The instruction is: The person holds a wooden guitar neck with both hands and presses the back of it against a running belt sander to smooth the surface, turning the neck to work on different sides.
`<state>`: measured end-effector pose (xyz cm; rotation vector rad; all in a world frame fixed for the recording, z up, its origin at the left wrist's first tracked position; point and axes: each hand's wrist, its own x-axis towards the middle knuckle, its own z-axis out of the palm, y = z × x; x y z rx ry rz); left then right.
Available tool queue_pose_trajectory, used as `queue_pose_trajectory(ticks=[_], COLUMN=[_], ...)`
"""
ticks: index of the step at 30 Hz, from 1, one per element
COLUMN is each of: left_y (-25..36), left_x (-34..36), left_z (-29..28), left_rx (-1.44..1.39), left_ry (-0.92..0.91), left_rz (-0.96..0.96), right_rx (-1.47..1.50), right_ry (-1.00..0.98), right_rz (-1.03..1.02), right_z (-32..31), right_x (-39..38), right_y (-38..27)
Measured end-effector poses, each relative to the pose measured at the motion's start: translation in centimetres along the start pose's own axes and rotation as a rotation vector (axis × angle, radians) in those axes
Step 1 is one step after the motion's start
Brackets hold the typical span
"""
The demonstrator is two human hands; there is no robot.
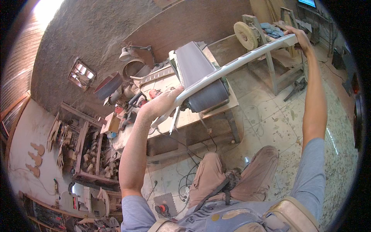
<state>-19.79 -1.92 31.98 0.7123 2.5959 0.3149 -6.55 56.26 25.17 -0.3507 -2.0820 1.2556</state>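
Observation:
A long, slim, pale bar (235, 62) stretches slantwise from lower left to upper right, held at both ends. Its middle lies across the dark belt of a belt sander (195, 63), over the rounded front end. My left hand (169, 101) is closed around the bar's lower end, just left of the sander; some of its fingers are hidden. At the far upper right, my right hand (300, 38) grips the other end, with its fingers curled over it. What the bar is made of, I cannot tell.
The sander stands on a wooden workbench (220, 110) with power tools and a desk lamp (125, 55). A round buffing wheel (245, 35) on a wooden stand is behind the bar. Cables (185, 179) trail on the tiled floor. Shelves (87, 154) of wood pieces line the left.

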Motion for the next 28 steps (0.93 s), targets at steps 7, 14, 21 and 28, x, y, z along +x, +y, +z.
queue_pose_trajectory(ticks=[7,14,21,28], left_y=[-0.3,1.3,0.3,-1.0], left_x=[-0.2,0.2,1.1,-0.6], left_z=[3.1,3.9,4.3,1.6], left_rx=[0.357,0.282,0.351,0.42], left_ry=[0.572,0.766,0.893,0.239], left_rz=[0.415,0.372,0.43,0.273], right_rx=[0.197,0.377,0.344,0.186], right_ry=[-0.027,-0.03,0.06,-0.022], right_rz=[-0.094,-0.168,-0.289,-0.177], right_z=[1.3,0.9,0.9,-0.6], right_x=[-0.2,0.6,-0.2,-1.0], right_y=[1.5,3.5,3.1,2.6])
